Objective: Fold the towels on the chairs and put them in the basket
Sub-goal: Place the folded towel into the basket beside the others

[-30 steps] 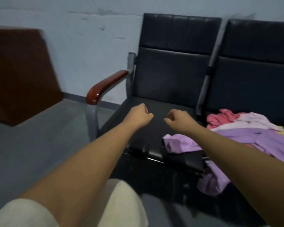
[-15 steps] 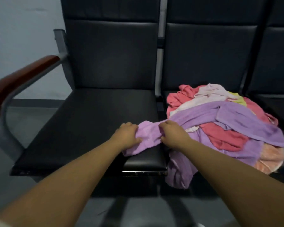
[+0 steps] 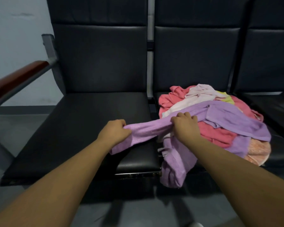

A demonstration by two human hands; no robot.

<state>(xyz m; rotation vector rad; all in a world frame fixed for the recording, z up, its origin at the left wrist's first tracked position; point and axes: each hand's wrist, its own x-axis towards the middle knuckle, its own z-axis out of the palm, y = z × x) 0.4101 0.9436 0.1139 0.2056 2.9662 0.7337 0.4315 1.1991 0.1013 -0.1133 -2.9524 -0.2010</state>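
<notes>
left hand (image 3: 114,132) + right hand (image 3: 185,126): fingers curled tight, gripping purple towel (image 3: 147,130) | soft, light, limp; snags pile (image 3: 208,115) | regrip at corners

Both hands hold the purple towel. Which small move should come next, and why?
Probably pull the purple towel leftward, out of the towel pile and over the left seat. The left hand and right hand both grip a bunched stretch of it, but the rest lies draped across the pile, so it cannot be spread for folding yet.
</notes>
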